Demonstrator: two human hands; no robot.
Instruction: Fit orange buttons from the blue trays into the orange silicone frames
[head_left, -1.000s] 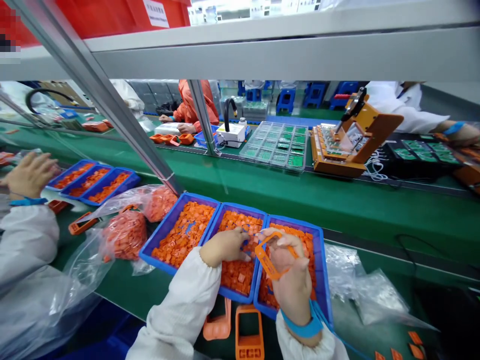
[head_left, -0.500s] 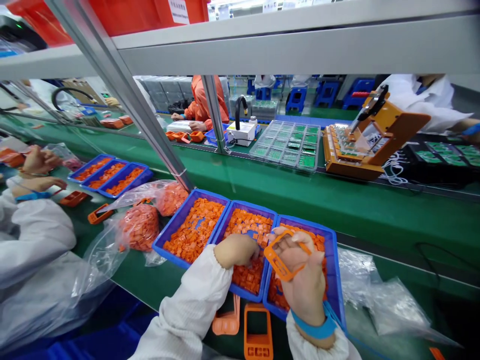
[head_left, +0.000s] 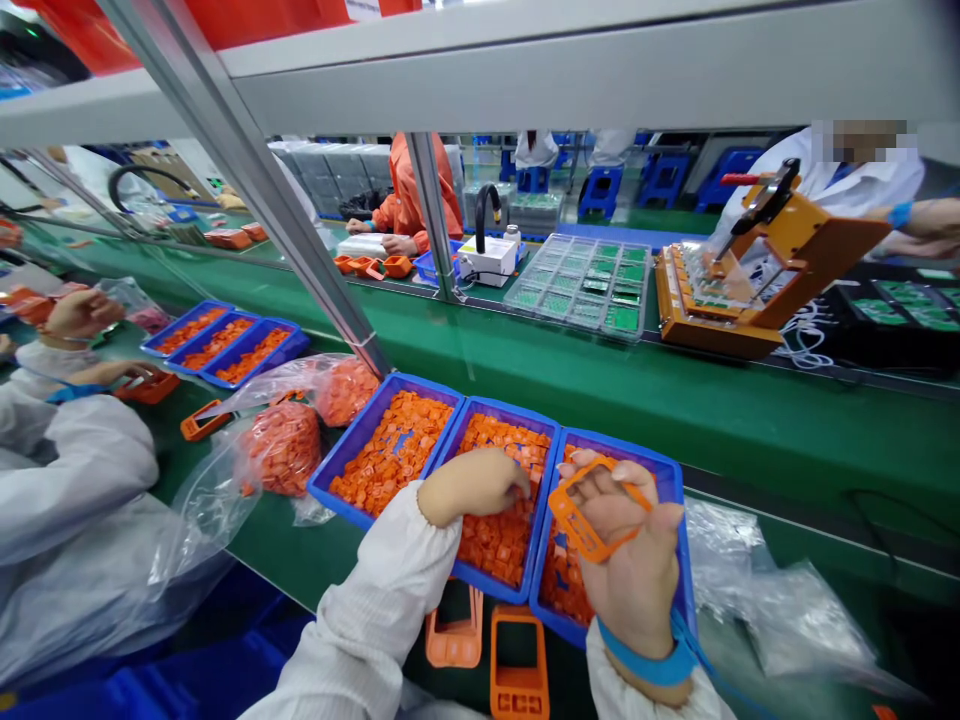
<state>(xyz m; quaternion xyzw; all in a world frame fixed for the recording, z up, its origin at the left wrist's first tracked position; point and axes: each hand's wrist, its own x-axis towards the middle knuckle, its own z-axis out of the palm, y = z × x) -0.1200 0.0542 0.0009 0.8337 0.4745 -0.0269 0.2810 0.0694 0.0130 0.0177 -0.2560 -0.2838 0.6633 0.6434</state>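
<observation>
My right hand (head_left: 634,555), palm up with a blue strap at the wrist, grips an orange plastic frame (head_left: 581,530) with a large window and small slots. It is over the right-hand blue tray (head_left: 671,480). My left hand (head_left: 476,485) hovers above the middle blue tray (head_left: 551,435), fingers curled down and pinched. Whatever is between those fingertips is hidden. Small orange plastic pieces (head_left: 491,545) fill much of that tray. Below the trays, two more orange frames lie on the bench: one upright (head_left: 519,675), one tilted (head_left: 454,650).
Left of my trays are plastic bags of orange parts (head_left: 281,445); clear bags (head_left: 795,610) lie at right. A metal post (head_left: 300,240) slants down behind the trays. A co-worker's sleeve (head_left: 90,470) is at left. Across the bench stands an orange press fixture (head_left: 720,320).
My left hand has lifted slightly from the pieces in the middle tray. My right hand still carries the frame, a little further right. The view has shifted slightly.
</observation>
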